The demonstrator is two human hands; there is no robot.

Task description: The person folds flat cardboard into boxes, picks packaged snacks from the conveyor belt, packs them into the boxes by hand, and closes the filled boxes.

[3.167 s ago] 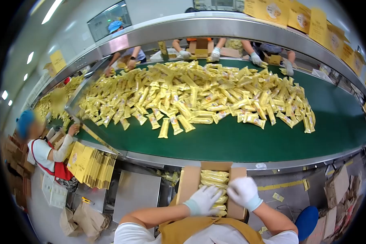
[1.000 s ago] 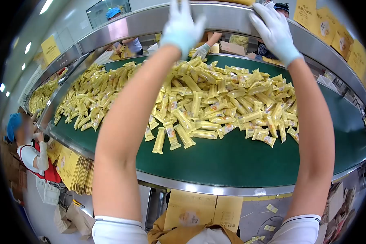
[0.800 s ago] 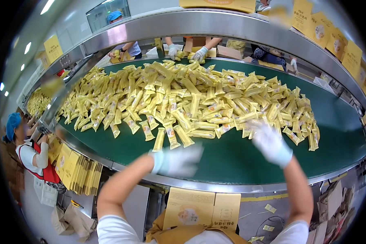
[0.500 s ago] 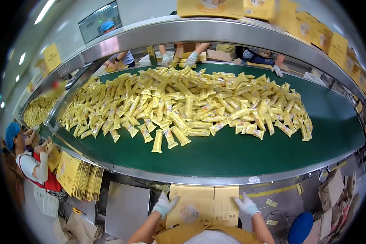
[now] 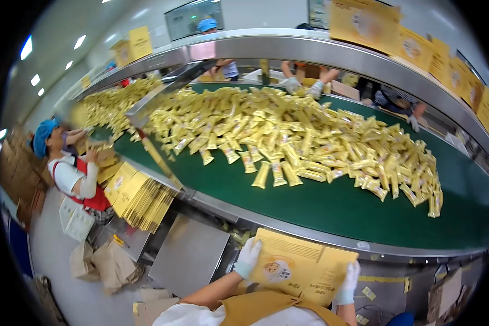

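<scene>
A flat yellow printed carton (image 5: 304, 266) is held in front of my body, below the conveyor's near edge. My gloved left hand (image 5: 248, 257) grips its left edge, fingers wrapped round it. At the opposite edge my gloved right hand (image 5: 349, 282) is closed on the carton, its fingers partly behind the cardboard. Beyond, a large heap of yellow wrapped packets (image 5: 288, 130) lies on the green conveyor belt (image 5: 228, 190), apart from both hands.
A metal table (image 5: 190, 254) stands left of me, with a stack of folded cartons (image 5: 141, 198) behind it. A co-worker (image 5: 76, 168) in a red apron is at the left. Steel beam (image 5: 288, 48) spans above the belt; other people's hands work beyond.
Both hands came down from the upper beam and took hold of the flat carton, which is now raised and tilted. The filled open box seen earlier in front of me is out of view.
</scene>
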